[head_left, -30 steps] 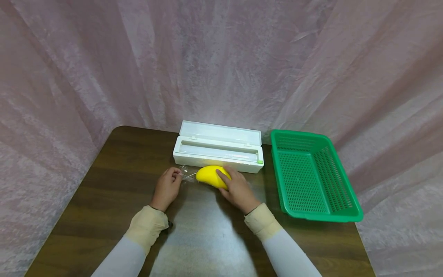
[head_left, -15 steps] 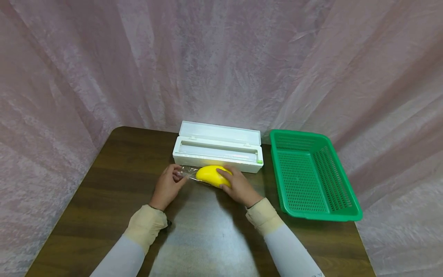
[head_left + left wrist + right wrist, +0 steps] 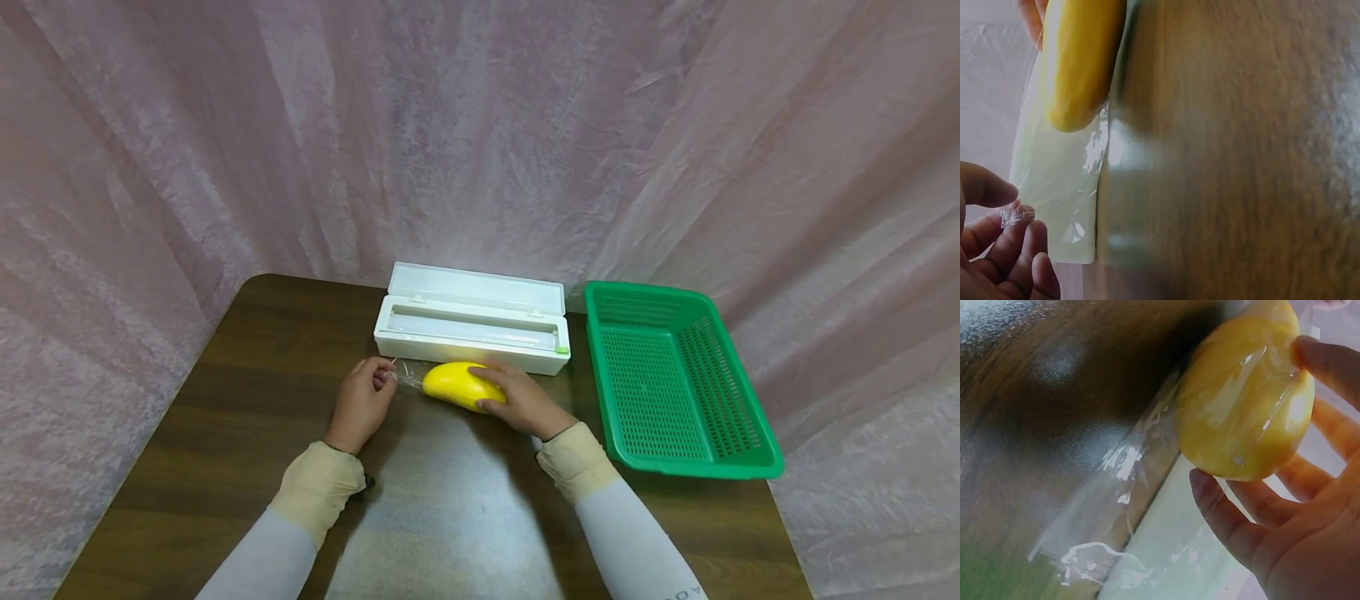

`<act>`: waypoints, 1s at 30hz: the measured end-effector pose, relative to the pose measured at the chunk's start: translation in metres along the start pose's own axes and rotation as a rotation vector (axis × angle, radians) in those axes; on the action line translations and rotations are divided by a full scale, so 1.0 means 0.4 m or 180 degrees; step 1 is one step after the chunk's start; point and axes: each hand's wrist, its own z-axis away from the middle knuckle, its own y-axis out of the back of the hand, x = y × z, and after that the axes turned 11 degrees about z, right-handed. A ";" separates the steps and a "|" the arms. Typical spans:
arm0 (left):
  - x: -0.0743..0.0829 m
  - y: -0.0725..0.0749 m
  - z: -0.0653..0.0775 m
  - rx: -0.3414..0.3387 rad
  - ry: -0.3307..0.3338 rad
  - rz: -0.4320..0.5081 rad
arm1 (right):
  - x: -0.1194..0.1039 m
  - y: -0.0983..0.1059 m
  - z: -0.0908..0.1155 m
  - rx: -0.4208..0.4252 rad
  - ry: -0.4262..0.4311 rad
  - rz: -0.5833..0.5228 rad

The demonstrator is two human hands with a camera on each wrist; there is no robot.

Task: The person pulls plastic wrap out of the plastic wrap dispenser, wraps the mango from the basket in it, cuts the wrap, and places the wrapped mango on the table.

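A smooth yellow mango (image 3: pixel 453 382) lies just in front of the white box, covered in clear cling film (image 3: pixel 1125 462). My right hand (image 3: pixel 521 402) grips its right end, with thumb and fingers spread round it in the right wrist view. On the left, my left hand (image 3: pixel 363 406) pinches the film's gathered end (image 3: pixel 1017 214) between thumb and fingers, and a short stretch of film runs from there to the mango. Below my right hand, a loose flap of film hangs open in the right wrist view.
A white cling film dispenser (image 3: pixel 472 350) stands behind the hands, its lid (image 3: pixel 480 287) raised and a roll inside. To the right is a green perforated basket (image 3: pixel 611 400). All stand on a dark wooden table (image 3: pixel 225 433), with a pink curtain (image 3: pixel 480 150) behind.
My left fingers spread on the film half a second ago and now pinch it again, bunched narrower. The mango has tilted slightly in my right hand, whose wrist has shifted a little right.
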 end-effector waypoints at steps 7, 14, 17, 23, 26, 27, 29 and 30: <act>-0.004 -0.001 -0.005 0.0056 0.0002 -0.0019 | 0.002 0.016 0.004 -0.0071 0.0077 -0.0064; -0.005 -0.004 -0.002 0.0123 -0.0140 -0.0059 | -0.001 0.028 0.001 -0.0131 0.0121 -0.0135; 0.013 -0.008 0.006 0.0212 -0.0495 -0.0139 | -0.001 0.033 -0.001 -0.0160 0.0082 -0.0147; 0.087 -0.030 0.053 0.0094 -0.1647 -0.0378 | -0.005 0.046 -0.002 -0.0216 -0.0077 -0.0340; 0.115 -0.049 0.091 -0.0297 -0.1935 -0.0590 | -0.007 0.050 -0.004 -0.0259 -0.0214 -0.0435; 0.120 -0.054 0.102 -0.0429 -0.1982 -0.0682 | -0.007 0.051 -0.005 -0.0276 -0.0270 -0.0447; 0.122 -0.064 0.119 -0.0620 -0.2046 -0.0819 | -0.009 0.054 -0.007 -0.0304 -0.0342 -0.0454; 0.121 -0.069 0.125 -0.0686 -0.2064 -0.0865 | -0.010 0.056 -0.008 -0.0313 -0.0367 -0.0453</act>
